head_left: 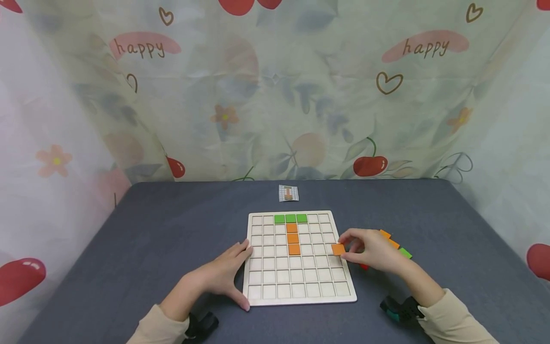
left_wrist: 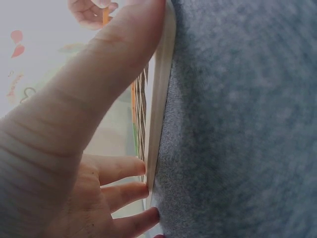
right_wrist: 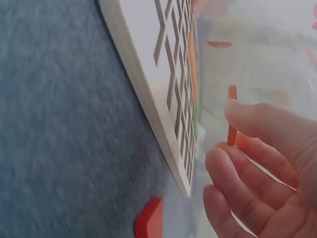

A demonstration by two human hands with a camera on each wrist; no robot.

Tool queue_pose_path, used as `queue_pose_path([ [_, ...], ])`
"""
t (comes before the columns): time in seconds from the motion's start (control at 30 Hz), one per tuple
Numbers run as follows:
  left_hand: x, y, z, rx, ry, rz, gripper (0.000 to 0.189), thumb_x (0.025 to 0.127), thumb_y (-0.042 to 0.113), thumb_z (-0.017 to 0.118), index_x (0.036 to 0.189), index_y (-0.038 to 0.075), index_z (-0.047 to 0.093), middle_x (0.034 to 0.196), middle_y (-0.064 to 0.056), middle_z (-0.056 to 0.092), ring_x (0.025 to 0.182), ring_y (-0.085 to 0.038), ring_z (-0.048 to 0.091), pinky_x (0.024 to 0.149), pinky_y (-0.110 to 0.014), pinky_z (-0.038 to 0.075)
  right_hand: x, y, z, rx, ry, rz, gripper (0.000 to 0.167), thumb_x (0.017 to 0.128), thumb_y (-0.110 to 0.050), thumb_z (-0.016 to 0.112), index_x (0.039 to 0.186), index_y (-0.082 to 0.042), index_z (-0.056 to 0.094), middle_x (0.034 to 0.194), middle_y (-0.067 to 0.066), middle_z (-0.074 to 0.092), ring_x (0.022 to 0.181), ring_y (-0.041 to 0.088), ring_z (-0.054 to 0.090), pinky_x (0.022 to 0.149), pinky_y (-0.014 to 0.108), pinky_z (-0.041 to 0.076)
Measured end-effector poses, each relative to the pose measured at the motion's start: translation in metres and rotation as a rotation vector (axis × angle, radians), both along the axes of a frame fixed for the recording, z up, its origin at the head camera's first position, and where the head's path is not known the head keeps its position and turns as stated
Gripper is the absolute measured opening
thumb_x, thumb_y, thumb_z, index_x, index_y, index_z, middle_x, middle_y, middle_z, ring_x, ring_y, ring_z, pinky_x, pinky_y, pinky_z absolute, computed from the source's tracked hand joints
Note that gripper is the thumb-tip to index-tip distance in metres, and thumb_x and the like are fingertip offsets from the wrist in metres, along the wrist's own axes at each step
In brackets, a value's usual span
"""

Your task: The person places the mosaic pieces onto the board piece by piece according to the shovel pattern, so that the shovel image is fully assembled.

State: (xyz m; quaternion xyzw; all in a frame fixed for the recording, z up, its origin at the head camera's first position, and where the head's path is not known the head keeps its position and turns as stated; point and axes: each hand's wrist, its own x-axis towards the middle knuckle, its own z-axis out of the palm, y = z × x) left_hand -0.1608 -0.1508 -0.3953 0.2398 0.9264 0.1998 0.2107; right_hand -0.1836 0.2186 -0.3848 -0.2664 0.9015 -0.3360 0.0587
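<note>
The orange tile (head_left: 338,249) looks light, stiff and smooth, best taken by opposite edges. It lies at nine o'clock from the right hand (head_left: 373,248), whose grip pinches it over the three o'clock edge of the board (head_left: 283,277). The left hand (head_left: 221,274), fingers spread, touches the nine o'clock edge.

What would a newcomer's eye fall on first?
First, the board on the table, where three green tiles along the far row and three orange tiles nearer form a T. Then the held tile, also orange, pinched in the right grip at the board's right edge.
</note>
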Motion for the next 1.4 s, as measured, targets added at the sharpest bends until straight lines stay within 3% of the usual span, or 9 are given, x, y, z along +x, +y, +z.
queue_pose_path([
  [0.2, 0.000, 0.000, 0.000, 0.001, 0.001, 0.003, 0.122, 0.054, 0.054, 0.085, 0.147, 0.003, 0.024, 0.156, -0.019, 0.013, 0.144, -0.039, 0.011, 0.113, -0.053, 0.022, 0.003, -0.012, 0.000, -0.004, -0.005, -0.021, 0.025, 0.079, -0.019, 0.074, 0.099, -0.009, 0.062, 0.087, 0.001, 0.066, 0.061, -0.001, 0.052, 0.053, 0.019, 0.046],
  [0.43, 0.000, 0.000, 0.001, 0.001, 0.001, 0.002, 0.122, 0.054, 0.053, 0.085, 0.147, 0.003, 0.024, 0.156, -0.019, 0.013, 0.144, -0.039, 0.011, 0.113, -0.053, 0.022, 0.007, -0.025, -0.002, -0.001, -0.001, -0.024, 0.023, 0.079, -0.020, 0.074, 0.097, -0.009, 0.063, 0.084, 0.000, 0.067, 0.062, -0.001, 0.053, 0.056, 0.018, 0.046],
  [0.63, 0.000, 0.000, 0.001, 0.001, 0.009, -0.001, 0.122, 0.054, 0.053, 0.085, 0.147, 0.002, 0.025, 0.156, -0.020, 0.013, 0.144, -0.040, 0.012, 0.113, -0.053, 0.022, 0.009, -0.039, -0.004, 0.010, -0.022, -0.012, 0.027, 0.079, -0.019, 0.074, 0.102, -0.006, 0.066, 0.095, 0.006, 0.069, 0.066, 0.000, 0.055, 0.060, 0.017, 0.048],
  [1.1, 0.004, 0.001, 0.005, 0.018, 0.014, -0.007, 0.123, 0.054, 0.050, 0.086, 0.146, -0.002, 0.024, 0.155, -0.023, 0.013, 0.143, -0.042, 0.013, 0.112, -0.054, 0.023, 0.010, -0.066, -0.003, 0.018, -0.058, -0.019, 0.024, 0.079, -0.023, 0.075, 0.097, -0.010, 0.067, 0.091, 0.002, 0.067, 0.066, 0.004, 0.054, 0.060, 0.018, 0.046],
  [1.4, 0.004, 0.001, 0.005, 0.014, 0.019, -0.009, 0.122, 0.054, 0.051, 0.086, 0.146, -0.001, 0.024, 0.155, -0.023, 0.013, 0.143, -0.042, 0.013, 0.112, -0.054, 0.023, 0.009, -0.077, -0.003, 0.021, -0.043, 0.020, 0.021, 0.079, -0.019, 0.074, 0.095, -0.007, 0.066, 0.086, 0.002, 0.064, 0.062, 0.002, 0.051, 0.060, 0.017, 0.044],
])
